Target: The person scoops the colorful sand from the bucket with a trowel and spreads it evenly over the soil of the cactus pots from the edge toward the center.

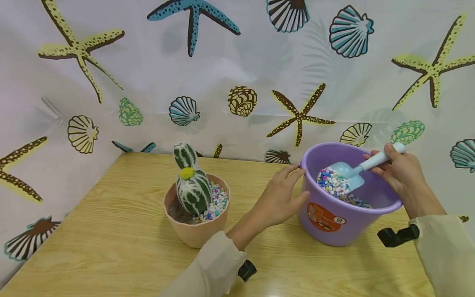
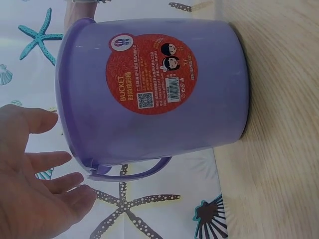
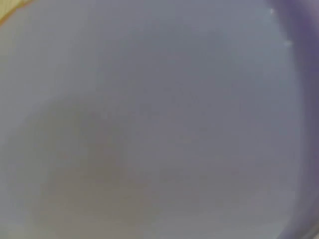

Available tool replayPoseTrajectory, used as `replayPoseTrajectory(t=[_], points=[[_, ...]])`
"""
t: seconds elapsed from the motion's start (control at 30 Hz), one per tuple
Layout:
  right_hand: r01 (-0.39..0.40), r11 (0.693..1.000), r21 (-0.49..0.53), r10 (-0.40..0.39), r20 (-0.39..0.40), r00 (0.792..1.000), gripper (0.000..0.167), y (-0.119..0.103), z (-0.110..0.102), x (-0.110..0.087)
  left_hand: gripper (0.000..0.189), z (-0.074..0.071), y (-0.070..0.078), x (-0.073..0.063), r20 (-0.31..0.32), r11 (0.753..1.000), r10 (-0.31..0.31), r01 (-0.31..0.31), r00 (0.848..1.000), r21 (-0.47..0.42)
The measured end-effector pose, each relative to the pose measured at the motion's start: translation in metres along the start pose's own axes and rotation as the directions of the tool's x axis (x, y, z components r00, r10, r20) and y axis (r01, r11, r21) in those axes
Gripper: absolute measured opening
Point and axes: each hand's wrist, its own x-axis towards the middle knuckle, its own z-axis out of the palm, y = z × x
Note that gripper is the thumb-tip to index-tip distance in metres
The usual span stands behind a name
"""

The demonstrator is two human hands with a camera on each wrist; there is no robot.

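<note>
My right hand (image 1: pixel 406 173) grips the handle of a light blue scoop (image 1: pixel 378 159) over a purple bucket (image 1: pixel 343 231). Multicoloured pebbles (image 1: pixel 332 181) fill the scoop's blade, inside the bucket's mouth. More pebbles (image 1: pixel 354 201) lie lower in the bucket. With fingers extended, my left hand (image 1: pixel 280 194) is at the bucket's left rim; in the left wrist view the hand (image 2: pixel 40 174) appears beside the rim, fingers loosely bent, gripping nothing. The right wrist view is filled by the bucket's blurred wall (image 3: pixel 199 99); no hand shows there.
Left of the bucket stands a peach flowerpot (image 1: pixel 202 233) holding a cactus (image 1: pixel 193 192) with a yellow flower. Pebbles (image 1: pixel 218 202) cover its right side, brown soil (image 1: pixel 178 211) its left. A patterned sheet (image 1: pixel 222 66) hangs behind the wooden table (image 1: pixel 92 231).
</note>
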Motion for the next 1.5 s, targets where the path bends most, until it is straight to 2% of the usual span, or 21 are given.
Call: replayPoseTrajectory(t=[0.1,0.3,0.37,0.53,0.67,0.8,1.1,1.27,1.37,1.5], points=[[-0.022,0.999,0.037,0.022,-0.010,1.000,0.028,-0.002,0.000,-0.002,0.050,-0.001,0.000,-0.001,-0.008,1.000,-0.002,0.002,1.000,-0.001],[-0.041,0.997,0.067,0.041,0.006,0.999,0.056,-0.003,0.004,-0.007,0.050,-0.002,0.002,-0.001,0.002,1.000,-0.009,0.009,1.000,-0.026],[-0.046,0.997,0.061,0.045,0.020,0.999,0.060,-0.002,0.004,-0.008,0.051,-0.002,0.003,-0.001,0.018,1.000,-0.013,0.014,1.000,-0.027],[-0.095,0.993,0.063,0.094,0.030,0.995,0.058,0.000,0.002,-0.010,0.054,0.001,0.004,-0.001,0.048,1.000,-0.022,0.023,0.999,-0.015],[-0.135,0.986,0.100,0.131,0.043,0.990,0.048,0.001,-0.002,-0.010,0.054,0.003,0.004,-0.002,0.051,1.000,-0.017,0.018,0.999,-0.021],[-0.148,0.983,0.111,0.144,0.050,0.988,0.048,0.000,-0.004,-0.009,0.054,0.003,0.003,-0.002,0.051,0.999,-0.013,0.014,0.999,-0.030],[-0.129,0.991,0.039,0.130,-0.051,0.990,0.056,-0.006,0.006,0.001,0.053,0.001,0.004,-0.002,0.040,0.999,-0.003,0.004,0.999,-0.033],[-0.137,0.990,0.028,0.139,-0.082,0.987,0.062,-0.007,0.007,0.003,0.052,-0.003,0.002,-0.008,0.038,0.999,-0.024,0.026,0.999,-0.047],[-0.128,0.989,0.075,0.134,-0.071,0.988,0.062,-0.005,0.005,0.001,0.050,-0.009,0.002,-0.016,0.041,0.997,-0.041,0.043,0.998,-0.066],[-0.088,0.973,0.215,0.102,-0.055,0.993,0.050,-0.003,0.004,-0.006,0.046,-0.021,0.000,-0.030,0.026,0.996,-0.032,0.035,0.999,-0.087]])
